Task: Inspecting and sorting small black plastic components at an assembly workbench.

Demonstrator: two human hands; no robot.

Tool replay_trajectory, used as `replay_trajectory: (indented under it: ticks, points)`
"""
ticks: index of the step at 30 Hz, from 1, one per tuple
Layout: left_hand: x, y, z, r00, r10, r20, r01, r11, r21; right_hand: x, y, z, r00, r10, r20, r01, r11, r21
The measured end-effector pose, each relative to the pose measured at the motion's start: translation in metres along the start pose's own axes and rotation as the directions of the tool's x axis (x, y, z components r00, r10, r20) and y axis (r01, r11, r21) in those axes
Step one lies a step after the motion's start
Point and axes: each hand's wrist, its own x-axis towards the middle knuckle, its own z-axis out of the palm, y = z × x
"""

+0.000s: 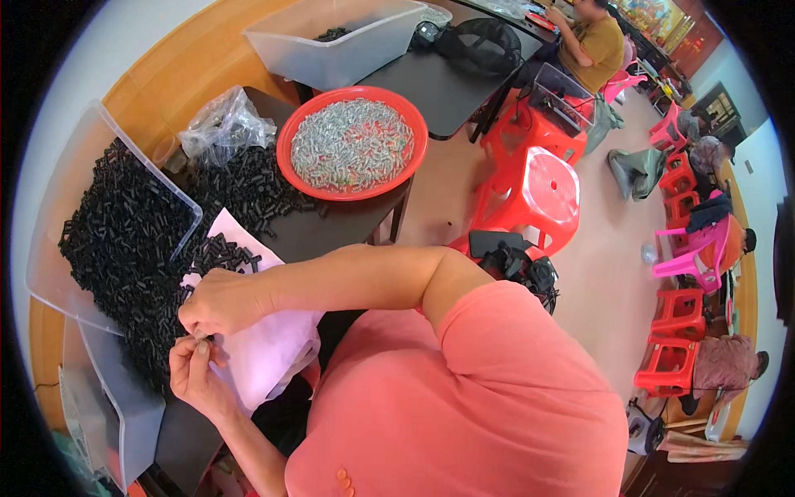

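My right hand (224, 304) is closed, its fingertips pointing down over the pink cloth's edge. Just below it my left hand (195, 374) pinches with thumb and forefinger, and the fingertips of both hands meet. Whatever small piece they hold between them is mostly hidden. Under my hands a pale pink cloth (263, 352) drapes from the table toward my lap. A little heap of short black tubular parts (222, 255) lies on its upper end. Beside my hands, a large mass of the same black parts (124, 240) spills from a tipped translucent bin (70, 286).
A red basin (286, 157) full of small clear parts (352, 142) stands on the dark table. Behind it are a crumpled clear bag (228, 124) and a large translucent tub (331, 62). Red stools (542, 199) stand at right. Other people sit working farther off.
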Motion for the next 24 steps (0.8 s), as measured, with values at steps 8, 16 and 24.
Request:
replay_trajectory:
  ticks: [8,16,24]
  points:
    - [0.006,-0.003,0.013,0.969,0.246,0.013,-0.223,0.853,0.472,-0.005,0.009,-0.01,0.998,-0.046,0.042,0.054,0.977,-0.207]
    - [0.005,-0.008,0.009,0.964,0.24,-0.114,-0.191,0.925,0.328,-0.004,0.003,-0.018,0.996,0.091,0.016,-0.092,0.989,0.115]
    - [0.0,-0.003,0.007,0.99,0.134,-0.051,-0.125,0.981,0.15,0.001,-0.019,-0.033,0.934,0.318,0.16,-0.356,0.848,0.393]
